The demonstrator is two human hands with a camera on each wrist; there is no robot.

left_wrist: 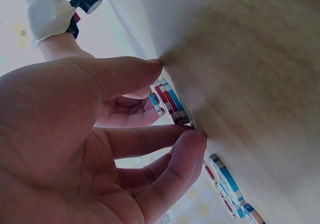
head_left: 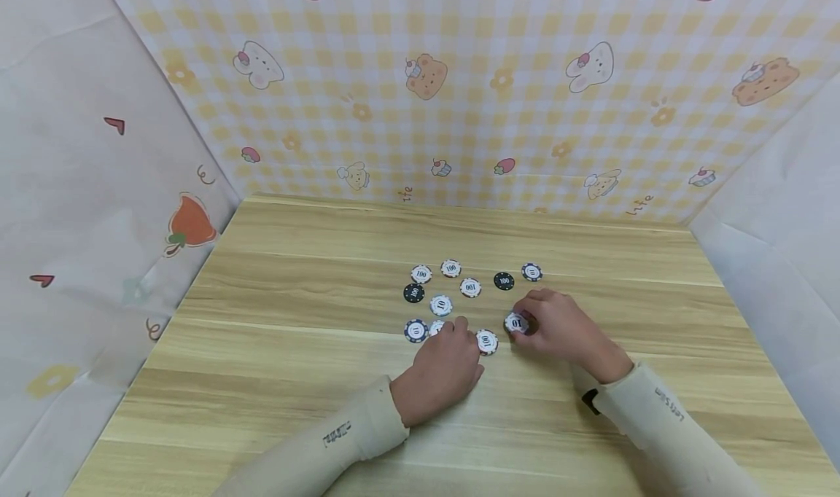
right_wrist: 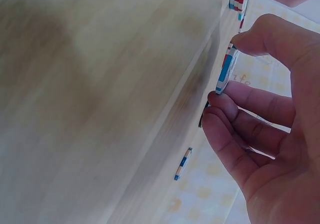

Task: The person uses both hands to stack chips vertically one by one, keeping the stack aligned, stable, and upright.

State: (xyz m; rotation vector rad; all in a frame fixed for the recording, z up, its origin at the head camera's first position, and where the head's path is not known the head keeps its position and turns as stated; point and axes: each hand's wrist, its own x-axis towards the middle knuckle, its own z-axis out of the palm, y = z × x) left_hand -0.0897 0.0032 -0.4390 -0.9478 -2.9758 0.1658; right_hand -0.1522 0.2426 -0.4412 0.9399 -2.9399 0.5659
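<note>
In the head view my right hand [head_left: 558, 329] pinches a white poker chip [head_left: 516, 323] marked 10 between thumb and fingers. The right wrist view has this chip [right_wrist: 227, 69] edge-on, with blue, white and red on its rim. My left hand [head_left: 440, 369] rests low over the table with loosely bent fingers, just left of a small chip stack [head_left: 487, 342] topped by a 100. Seen from the left wrist, the layered red, white and blue stack [left_wrist: 171, 102] shows past the gap between thumb and index finger. Another white chip [head_left: 437, 327] is partly hidden behind the left fingers.
Around the hands lie white 100 chips [head_left: 450, 268], a black chip [head_left: 414, 293], another black chip [head_left: 504, 281], a white 10 chip [head_left: 441, 305] and dark blue-rimmed 10 chips [head_left: 416, 330]. The wooden table [head_left: 295, 380] meets a patterned cloth backdrop [head_left: 499, 118] at its far edge.
</note>
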